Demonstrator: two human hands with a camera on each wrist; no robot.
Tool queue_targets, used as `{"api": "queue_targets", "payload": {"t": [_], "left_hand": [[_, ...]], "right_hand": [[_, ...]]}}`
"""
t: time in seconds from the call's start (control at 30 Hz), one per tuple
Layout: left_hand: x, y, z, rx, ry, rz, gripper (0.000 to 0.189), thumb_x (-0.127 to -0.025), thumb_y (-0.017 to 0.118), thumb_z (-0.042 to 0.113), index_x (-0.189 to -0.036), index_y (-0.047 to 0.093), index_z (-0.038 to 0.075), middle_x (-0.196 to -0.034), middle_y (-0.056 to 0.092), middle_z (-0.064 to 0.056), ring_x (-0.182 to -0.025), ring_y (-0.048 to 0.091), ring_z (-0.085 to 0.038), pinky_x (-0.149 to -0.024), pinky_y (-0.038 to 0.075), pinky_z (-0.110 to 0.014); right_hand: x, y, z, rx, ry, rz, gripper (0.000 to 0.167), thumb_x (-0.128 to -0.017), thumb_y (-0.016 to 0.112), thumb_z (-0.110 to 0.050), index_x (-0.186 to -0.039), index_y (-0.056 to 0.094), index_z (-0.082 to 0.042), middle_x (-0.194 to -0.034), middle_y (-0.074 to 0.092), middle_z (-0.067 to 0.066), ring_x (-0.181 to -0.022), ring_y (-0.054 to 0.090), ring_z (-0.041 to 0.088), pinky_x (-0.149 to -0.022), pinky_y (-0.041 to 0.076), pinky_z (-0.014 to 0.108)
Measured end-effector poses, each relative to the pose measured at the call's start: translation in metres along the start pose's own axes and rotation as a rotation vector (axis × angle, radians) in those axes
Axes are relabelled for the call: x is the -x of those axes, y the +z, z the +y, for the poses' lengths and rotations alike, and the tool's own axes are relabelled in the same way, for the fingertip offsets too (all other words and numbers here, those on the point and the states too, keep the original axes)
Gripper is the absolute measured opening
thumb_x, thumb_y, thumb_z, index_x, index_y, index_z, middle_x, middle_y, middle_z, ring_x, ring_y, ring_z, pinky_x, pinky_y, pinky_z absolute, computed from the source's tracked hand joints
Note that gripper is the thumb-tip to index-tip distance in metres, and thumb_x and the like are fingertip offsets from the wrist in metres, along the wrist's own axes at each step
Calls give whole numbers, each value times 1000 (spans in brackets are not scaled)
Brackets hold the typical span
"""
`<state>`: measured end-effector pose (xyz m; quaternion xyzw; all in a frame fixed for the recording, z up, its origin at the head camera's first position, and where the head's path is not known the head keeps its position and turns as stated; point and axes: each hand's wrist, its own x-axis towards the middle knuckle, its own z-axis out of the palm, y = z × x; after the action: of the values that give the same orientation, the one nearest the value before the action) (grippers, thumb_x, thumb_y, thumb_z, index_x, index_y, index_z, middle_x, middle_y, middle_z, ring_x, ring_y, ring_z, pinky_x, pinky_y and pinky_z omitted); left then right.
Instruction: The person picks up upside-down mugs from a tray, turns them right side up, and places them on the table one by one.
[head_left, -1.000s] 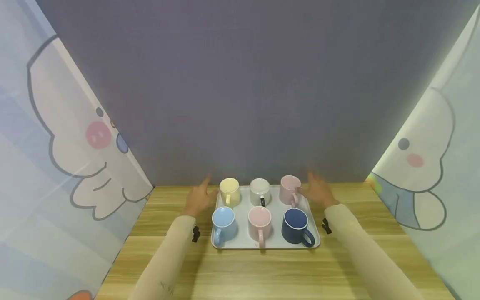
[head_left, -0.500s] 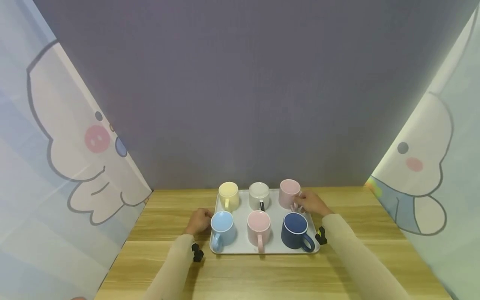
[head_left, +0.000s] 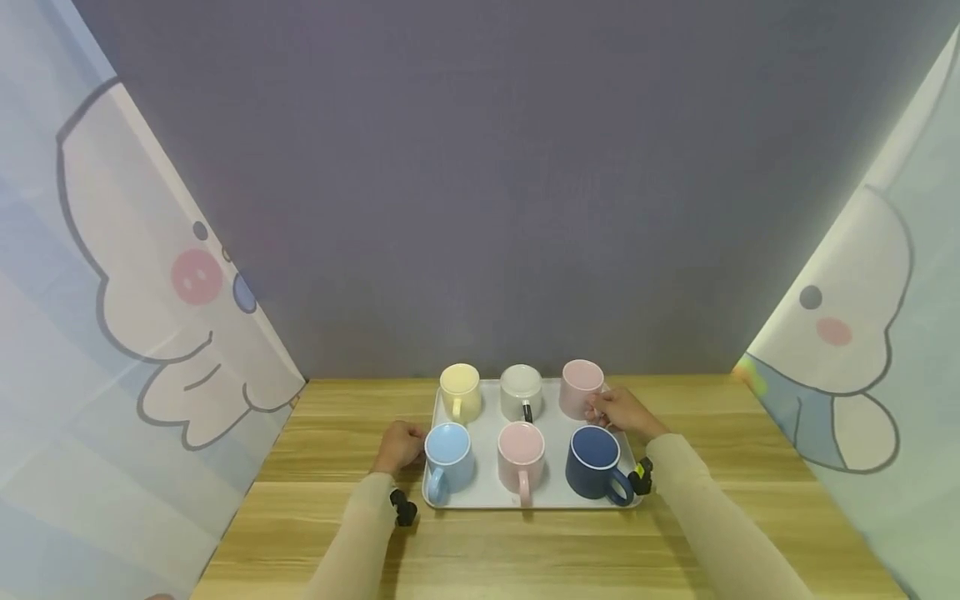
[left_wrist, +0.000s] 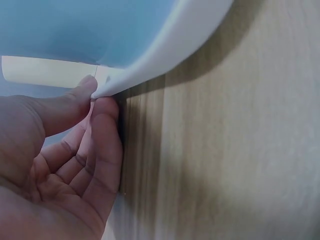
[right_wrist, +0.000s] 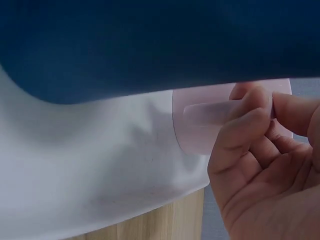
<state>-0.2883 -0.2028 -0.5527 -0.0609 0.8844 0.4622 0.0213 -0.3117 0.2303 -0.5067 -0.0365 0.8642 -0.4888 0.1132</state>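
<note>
Left hand (head_left: pixel 400 446), at the left side of the arrangement, pinches the rim of a white, rectangular, round-cornered tray (head_left: pixel 553 454) between thumb and index finger, its remaining fingers curled below, as the left wrist view shows. Right hand (head_left: pixel 624 410), at the far right, grasps the handle (right_wrist: pixel 207 114) of a pale pink, glossy, cylindrical mug (head_left: pixel 579 400) between thumb and fingers; this mug stands upright in the tray's far right corner. The tray lies on a light wooden table (head_left: pixel 480 554) with banded grain and bears six upright mugs in two rows of three. Far row, from left to right: a pale yellow mug (head_left: pixel 461 400), a white mug (head_left: pixel 516 398) whose handle shows black, and the grasped pink one. Near row: a light blue mug (head_left: pixel 450 467) just beside the left hand, a second pink mug (head_left: pixel 517 467) at the middle, and a navy blue mug (head_left: pixel 588 471) with a pale rim, its handle turned toward the near right corner. Cream long sleeves (head_left: pixel 712 508) cover both forearms, and a small black device (head_left: pixel 403 507) sits at each wrist. Behind the table rises a plain dark grey panel (head_left: pixel 480 192), flanked by pale blue and white hangings (head_left: pixel 847 358) printed with rounded cartoon figures
</note>
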Motion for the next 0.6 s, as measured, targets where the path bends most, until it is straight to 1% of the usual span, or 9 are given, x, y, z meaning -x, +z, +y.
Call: {"api": "queue_targets", "payload": {"t": [0.2, 0.3, 0.4, 0.53, 0.6], "left_hand": [[1, 0, 1, 20, -20, -3, 12, -86, 64, -2, -89, 74, -8, -78, 72, -12, -59, 63, -12, -56, 57, -27], [1, -1, 1, 28, -35, -10, 11, -87, 65, -2, -89, 74, -8, -79, 72, -13, -60, 64, -12, -57, 57, -27], [2, -2, 2, 35, -55, -12, 10, -87, 65, -3, -90, 73, -8, -80, 71, -13, -61, 64, -13, -57, 57, -27], [3, -2, 5, 47, -67, -16, 11, -88, 65, -3, -91, 73, -9, -82, 71, -14, -64, 64, -14, -59, 58, -27], [3, -1, 6, 47, -68, -16, 11, -89, 65, -2, -92, 73, -8, -83, 72, -15, -65, 65, -14, -59, 58, -27]], "right_hand": [[0, 0, 0, -26, 6, -15, 33, -108, 49, -16, -94, 68, 7, -73, 59, 0, -68, 52, 12, -59, 48, 26], [2, -1, -2, -15, 24, 14, 33, -108, 49, -17, -95, 68, 6, -73, 59, -1, -68, 51, 12, -59, 45, 24], [4, -3, -6, -2, 39, 71, 31, -107, 51, -18, -97, 69, 5, -72, 58, -2, -68, 51, 11, -59, 43, 23], [7, -6, -10, 19, 27, 118, 32, -107, 52, -20, -95, 68, 4, -71, 57, -2, -67, 51, 10, -59, 44, 23], [9, -7, -13, 26, 9, 118, 33, -108, 52, -22, -95, 68, 4, -72, 59, -3, -67, 51, 10, -59, 44, 23]]}}
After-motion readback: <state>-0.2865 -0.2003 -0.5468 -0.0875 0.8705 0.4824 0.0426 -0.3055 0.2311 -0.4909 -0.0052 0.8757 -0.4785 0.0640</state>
